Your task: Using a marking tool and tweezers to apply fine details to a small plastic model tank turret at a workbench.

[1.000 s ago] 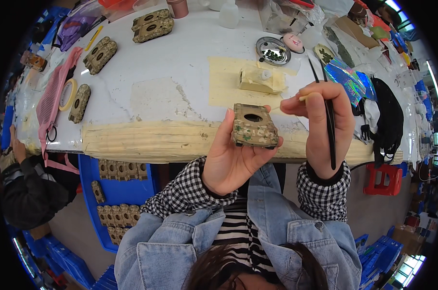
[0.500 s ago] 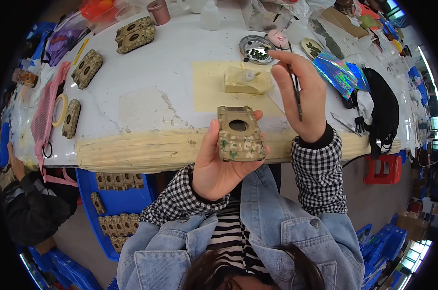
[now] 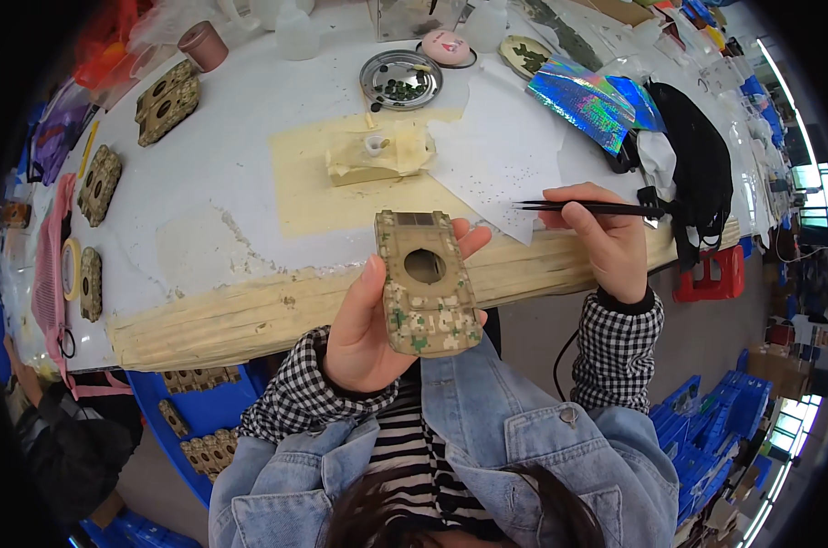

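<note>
In my left hand (image 3: pixel 361 333) I hold a toy tank hull (image 3: pixel 430 315), tan with green and white camouflage patches and a round hole in its top. My fingers wrap its sides and underside. The hull is tipped up toward me, just in front of the table's near edge. Black tweezers (image 3: pixel 610 208) lie nearly level in my right hand (image 3: pixel 615 247), gripped between thumb and fingers. Their tips point left above white paper (image 3: pixel 514 164) sprinkled with tiny specks. Whether the tips pinch anything is too small to tell.
A taped block (image 3: pixel 377 169) with a small white cup sits beyond the hull. Behind it stands a round metal dish (image 3: pixel 401 105) of dark green bits. More camouflaged hulls (image 3: pixel 100 187) stand at left. A blue tray (image 3: pixel 172 388) of hulls is below the table, and holographic sheet (image 3: pixel 578 100) lies right.
My right hand has moved right and down, away from the dish, and the tweezers have swung from upright to level. The view has turned, and the hull looks nearer.
</note>
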{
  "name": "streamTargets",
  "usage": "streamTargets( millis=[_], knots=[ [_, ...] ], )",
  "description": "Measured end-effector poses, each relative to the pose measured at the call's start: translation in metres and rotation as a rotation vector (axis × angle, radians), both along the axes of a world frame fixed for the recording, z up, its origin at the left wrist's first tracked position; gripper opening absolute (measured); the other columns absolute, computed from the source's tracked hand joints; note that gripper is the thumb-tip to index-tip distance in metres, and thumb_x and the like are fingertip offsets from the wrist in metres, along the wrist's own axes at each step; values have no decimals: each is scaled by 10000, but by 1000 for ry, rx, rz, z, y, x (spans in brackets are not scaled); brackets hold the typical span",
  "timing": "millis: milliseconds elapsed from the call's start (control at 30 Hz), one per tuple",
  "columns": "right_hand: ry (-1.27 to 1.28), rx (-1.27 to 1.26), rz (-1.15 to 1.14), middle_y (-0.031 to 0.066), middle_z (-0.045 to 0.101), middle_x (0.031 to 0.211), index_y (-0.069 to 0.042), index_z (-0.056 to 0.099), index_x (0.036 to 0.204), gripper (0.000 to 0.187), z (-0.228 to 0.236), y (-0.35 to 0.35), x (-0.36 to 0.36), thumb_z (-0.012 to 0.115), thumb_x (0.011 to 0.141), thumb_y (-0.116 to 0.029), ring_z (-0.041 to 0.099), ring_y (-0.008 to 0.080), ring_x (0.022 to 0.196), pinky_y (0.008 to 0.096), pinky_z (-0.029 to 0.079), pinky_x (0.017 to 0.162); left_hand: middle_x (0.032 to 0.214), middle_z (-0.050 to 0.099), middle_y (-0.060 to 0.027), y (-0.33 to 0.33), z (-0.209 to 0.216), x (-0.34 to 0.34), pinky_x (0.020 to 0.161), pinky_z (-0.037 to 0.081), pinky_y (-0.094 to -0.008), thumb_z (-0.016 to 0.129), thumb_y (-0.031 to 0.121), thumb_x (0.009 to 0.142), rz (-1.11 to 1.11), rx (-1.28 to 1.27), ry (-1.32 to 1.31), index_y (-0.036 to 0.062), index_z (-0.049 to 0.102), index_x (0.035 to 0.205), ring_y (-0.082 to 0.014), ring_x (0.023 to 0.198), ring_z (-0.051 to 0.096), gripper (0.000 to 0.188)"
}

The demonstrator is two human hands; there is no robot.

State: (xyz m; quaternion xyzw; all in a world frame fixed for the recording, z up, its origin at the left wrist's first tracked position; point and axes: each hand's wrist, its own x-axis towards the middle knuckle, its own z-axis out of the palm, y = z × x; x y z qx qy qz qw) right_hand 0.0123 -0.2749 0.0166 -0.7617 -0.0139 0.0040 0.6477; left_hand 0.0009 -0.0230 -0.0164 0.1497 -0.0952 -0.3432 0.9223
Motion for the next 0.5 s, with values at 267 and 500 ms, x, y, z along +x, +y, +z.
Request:
streamTargets(
  millis=[267,500],
  knots=[
    [108,97,160,98,617,847,7,509,941,140,-6,-12,26,539,916,-128,648,157,805,251,538,712,1450,228,-132,-15,2,7,993,379,-518,279,412,973,-21,31,-16,66,184,1409,-247,1381,139,565],
    [186,54,200,99,611,844,-6,487,903,141,-6,-13,33,509,931,-142,655,161,781,253,539,669,1457,212,-127,-21,1,9,992,376,-529,279,401,975,-9,27,-6,67,182,1409,-242,1383,132,556]
  ],
)
